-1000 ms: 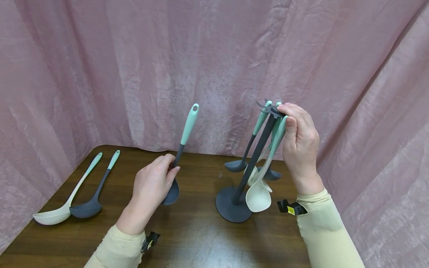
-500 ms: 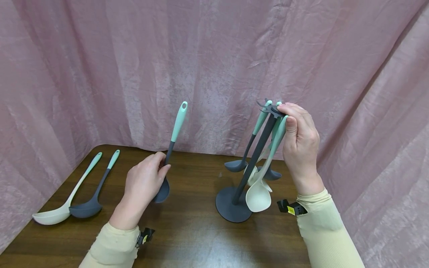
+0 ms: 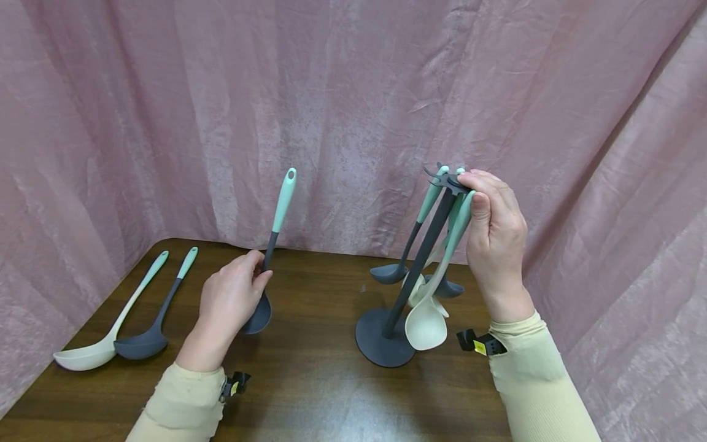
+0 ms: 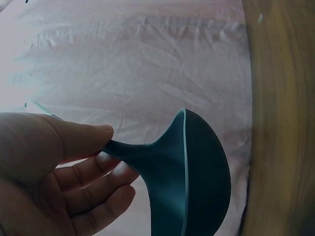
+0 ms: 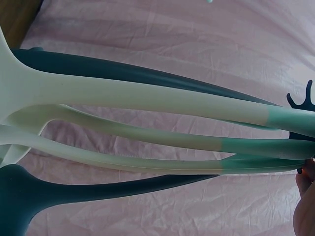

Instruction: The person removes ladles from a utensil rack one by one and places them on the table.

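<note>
In the head view my left hand (image 3: 229,298) pinches a dark grey ladle (image 3: 284,202) by its shaft, just above the bowl. The mint handle points up and leans slightly right. The left wrist view shows thumb and fingers on the neck, with the ladle's bowl (image 4: 209,167) beyond them. My right hand (image 3: 497,245) grips the top of a dark grey utensil stand (image 3: 421,264), its thumb by the handle of a hanging white spoon (image 3: 426,328). A dark ladle (image 3: 388,274) hangs on the stand's left side. More white and dark utensils hang behind, partly hidden.
A white ladle (image 3: 85,358) and a dark grey ladle (image 3: 142,345) lie side by side at the left of the wooden table (image 3: 326,393). Pink curtain (image 3: 353,123) surrounds the table's back and sides. The stand's round base (image 3: 381,347) rests right of centre.
My left hand has carried the dark grey ladle leftward, away from the stand, and slowed over the last half second. The right hand and the stand have stayed in place.
</note>
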`<move>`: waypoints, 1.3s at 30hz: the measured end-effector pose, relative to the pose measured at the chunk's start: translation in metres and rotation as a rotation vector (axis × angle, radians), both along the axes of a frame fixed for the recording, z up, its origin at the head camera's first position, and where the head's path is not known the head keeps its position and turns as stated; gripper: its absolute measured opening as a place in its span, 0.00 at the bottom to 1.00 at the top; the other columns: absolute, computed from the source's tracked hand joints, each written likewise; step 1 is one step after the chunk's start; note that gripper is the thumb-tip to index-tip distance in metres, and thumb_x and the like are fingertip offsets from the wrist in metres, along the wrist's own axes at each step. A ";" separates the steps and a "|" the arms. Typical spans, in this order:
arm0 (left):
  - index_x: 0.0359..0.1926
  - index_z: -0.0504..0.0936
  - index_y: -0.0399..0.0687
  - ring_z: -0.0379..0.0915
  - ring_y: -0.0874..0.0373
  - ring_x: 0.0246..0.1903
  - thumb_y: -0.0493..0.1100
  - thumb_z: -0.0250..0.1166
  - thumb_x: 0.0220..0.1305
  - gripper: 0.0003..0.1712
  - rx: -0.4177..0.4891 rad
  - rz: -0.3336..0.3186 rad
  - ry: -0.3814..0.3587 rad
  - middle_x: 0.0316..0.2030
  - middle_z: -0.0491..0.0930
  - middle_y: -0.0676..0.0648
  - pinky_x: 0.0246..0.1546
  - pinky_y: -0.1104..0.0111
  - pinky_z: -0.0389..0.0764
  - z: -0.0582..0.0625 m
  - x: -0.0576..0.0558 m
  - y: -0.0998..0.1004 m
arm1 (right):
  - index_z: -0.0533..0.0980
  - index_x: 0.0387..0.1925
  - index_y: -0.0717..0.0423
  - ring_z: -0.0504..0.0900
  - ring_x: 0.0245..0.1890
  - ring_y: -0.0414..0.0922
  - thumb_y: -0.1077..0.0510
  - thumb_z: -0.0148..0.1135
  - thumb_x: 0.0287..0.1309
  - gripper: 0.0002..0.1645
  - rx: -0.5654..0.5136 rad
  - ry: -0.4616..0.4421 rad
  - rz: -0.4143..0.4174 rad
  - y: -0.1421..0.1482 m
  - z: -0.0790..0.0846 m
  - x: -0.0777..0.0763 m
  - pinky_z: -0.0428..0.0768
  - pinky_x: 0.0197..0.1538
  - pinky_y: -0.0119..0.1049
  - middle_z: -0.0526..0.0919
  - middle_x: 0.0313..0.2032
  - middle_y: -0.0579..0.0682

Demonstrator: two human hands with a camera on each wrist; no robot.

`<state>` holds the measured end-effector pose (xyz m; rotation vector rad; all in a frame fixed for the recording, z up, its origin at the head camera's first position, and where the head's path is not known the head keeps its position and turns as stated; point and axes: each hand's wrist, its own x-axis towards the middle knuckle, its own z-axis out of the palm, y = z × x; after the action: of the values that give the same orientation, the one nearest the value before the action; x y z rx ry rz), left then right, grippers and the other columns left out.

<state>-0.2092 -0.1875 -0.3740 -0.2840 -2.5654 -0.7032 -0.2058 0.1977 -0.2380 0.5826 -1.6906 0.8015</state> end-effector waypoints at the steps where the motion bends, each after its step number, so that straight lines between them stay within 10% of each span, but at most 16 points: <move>1: 0.47 0.85 0.42 0.78 0.49 0.26 0.40 0.75 0.74 0.08 0.000 0.001 -0.002 0.34 0.85 0.45 0.22 0.55 0.74 -0.001 -0.001 -0.001 | 0.88 0.55 0.65 0.84 0.62 0.60 0.37 0.51 0.84 0.36 0.000 0.000 -0.003 0.000 0.000 0.000 0.76 0.72 0.44 0.89 0.54 0.61; 39: 0.50 0.85 0.35 0.78 0.47 0.24 0.38 0.73 0.75 0.11 -0.055 0.092 -0.205 0.33 0.86 0.40 0.22 0.52 0.76 -0.030 -0.023 -0.038 | 0.87 0.55 0.65 0.84 0.63 0.60 0.38 0.52 0.84 0.34 -0.001 -0.010 -0.008 0.000 -0.001 -0.001 0.76 0.72 0.44 0.89 0.55 0.61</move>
<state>-0.2326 -0.2252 -0.4040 -0.1160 -2.7750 -0.6583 -0.2067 0.1979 -0.2388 0.5714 -1.7002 0.8005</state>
